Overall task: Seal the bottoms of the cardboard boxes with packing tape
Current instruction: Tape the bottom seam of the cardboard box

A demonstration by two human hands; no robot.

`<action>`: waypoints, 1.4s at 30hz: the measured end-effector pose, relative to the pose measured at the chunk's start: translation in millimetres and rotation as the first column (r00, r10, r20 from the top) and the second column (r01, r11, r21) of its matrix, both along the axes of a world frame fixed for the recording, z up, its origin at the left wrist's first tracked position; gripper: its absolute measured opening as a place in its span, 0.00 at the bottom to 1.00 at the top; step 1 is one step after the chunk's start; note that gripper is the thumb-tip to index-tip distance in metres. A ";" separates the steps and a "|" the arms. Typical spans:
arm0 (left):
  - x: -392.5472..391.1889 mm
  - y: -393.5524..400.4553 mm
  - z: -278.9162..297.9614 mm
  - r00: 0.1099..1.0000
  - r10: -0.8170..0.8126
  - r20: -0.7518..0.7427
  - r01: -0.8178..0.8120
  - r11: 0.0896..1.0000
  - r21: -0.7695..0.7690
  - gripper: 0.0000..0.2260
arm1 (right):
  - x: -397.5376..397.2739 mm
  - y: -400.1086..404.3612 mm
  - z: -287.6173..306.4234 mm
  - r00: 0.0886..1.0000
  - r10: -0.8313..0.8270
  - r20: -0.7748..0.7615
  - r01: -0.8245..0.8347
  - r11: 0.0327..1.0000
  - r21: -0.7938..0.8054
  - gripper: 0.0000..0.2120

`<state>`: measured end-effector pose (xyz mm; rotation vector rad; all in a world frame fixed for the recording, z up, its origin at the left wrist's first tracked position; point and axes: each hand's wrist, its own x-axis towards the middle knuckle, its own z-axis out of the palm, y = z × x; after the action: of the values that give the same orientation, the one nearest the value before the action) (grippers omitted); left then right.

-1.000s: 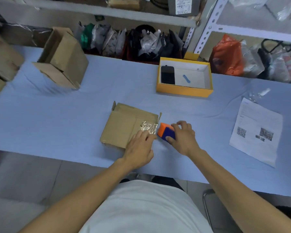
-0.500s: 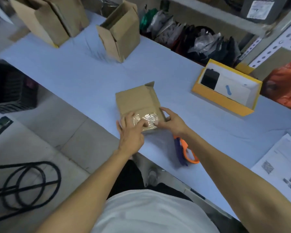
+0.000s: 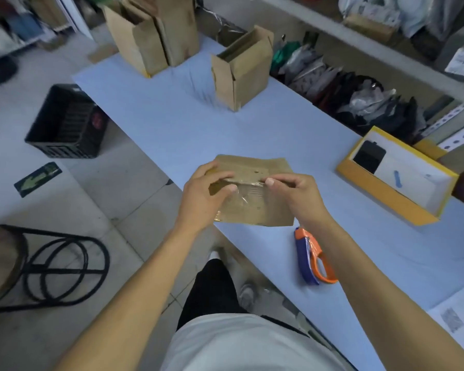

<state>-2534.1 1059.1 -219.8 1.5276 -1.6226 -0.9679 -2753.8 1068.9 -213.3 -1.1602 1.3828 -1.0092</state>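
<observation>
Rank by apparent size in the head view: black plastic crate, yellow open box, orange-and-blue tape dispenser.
1. Yellow open box and black plastic crate look alike; the differing distance leaves them unranked.
2. Orange-and-blue tape dispenser, clearly smallest.

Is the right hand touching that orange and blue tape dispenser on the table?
Apart. In the head view the tape dispenser lies alone on the table, while the right hand is up on the cardboard box.
</observation>
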 end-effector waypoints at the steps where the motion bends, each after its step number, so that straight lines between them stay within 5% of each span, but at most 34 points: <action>1: -3.5 1.2 1.5 0.999 0.038 0.000 -0.038 0.999 0.002 0.09 | 2.9 0.0 1.9 1.000 -0.015 0.001 0.015 1.000 0.013 0.06; 4: -17.1 1.7 3.6 0.990 0.132 0.038 -0.133 0.991 0.005 0.07 | 7.5 -0.3 0.3 0.998 -0.050 -0.023 0.052 0.995 0.083 0.04; 11: -35.4 -17.5 11.1 0.970 0.057 0.237 -0.069 0.997 0.041 0.09 | -2.0 -10.9 1.4 0.994 -0.063 -0.090 0.074 0.989 0.132 0.09; 15: -40.4 -27.5 13.4 0.967 0.011 0.256 -0.029 0.997 0.069 0.10 | 1.9 -19.6 3.2 0.967 -0.127 -0.223 0.148 0.986 0.081 0.10; 19: -42.5 -35.6 14.0 0.957 0.001 0.291 -0.026 0.996 0.081 0.11 | 4.0 -26.4 13.7 0.883 0.013 -0.468 -0.007 1.000 0.015 0.12; 22: -42.4 -37.9 12.8 0.951 -0.032 0.308 0.002 0.995 0.097 0.12 | -5.6 -40.5 27.7 0.953 0.128 -0.275 -0.076 0.978 0.193 0.17; 25: -45.0 -38.7 12.2 0.948 0.001 0.317 -0.034 0.994 0.101 0.12 | -7.0 -47.5 33.0 0.996 0.074 -0.050 -0.052 0.938 0.343 0.16; 30: -51.6 -38.0 10.5 0.938 0.049 0.344 -0.080 0.994 0.075 0.11 | 1.3 -44.9 16.2 0.989 -0.092 -0.112 0.120 0.954 0.273 0.12; 34: -49.1 -39.3 9.3 0.951 0.037 0.307 -0.065 0.994 0.082 0.10 | -1.6 -41.4 9.4 0.985 -0.061 -0.164 0.090 0.981 0.173 0.09; 36: -47.8 -40.4 10.0 0.959 0.056 0.279 -0.080 0.994 0.076 0.09 | -1.7 -41.9 13.4 0.898 0.048 -0.437 -0.034 0.999 0.041 0.06; 38: -49.5 -40.5 10.4 0.962 0.057 0.267 -0.076 0.995 0.062 0.08 | 2.1 -43.0 23.2 0.617 0.152 -0.772 -0.201 0.979 0.032 0.06; 40: -52.7 -39.9 10.2 0.962 0.035 0.270 -0.054 0.997 0.063 0.09 | 10.5 -45.2 36.0 0.361 0.219 -0.906 -0.228 0.963 0.142 0.09; 42: -53.8 -39.1 9.4 0.962 0.014 0.272 -0.033 0.997 0.066 0.09 | 23.0 -47.4 45.6 0.213 0.281 -0.936 -0.211 0.948 0.237 0.12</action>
<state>-2587.8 1020.0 -210.5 1.7874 -1.7686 -0.8385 -2730.8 1021.5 -167.7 -2.0518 2.0151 0.1846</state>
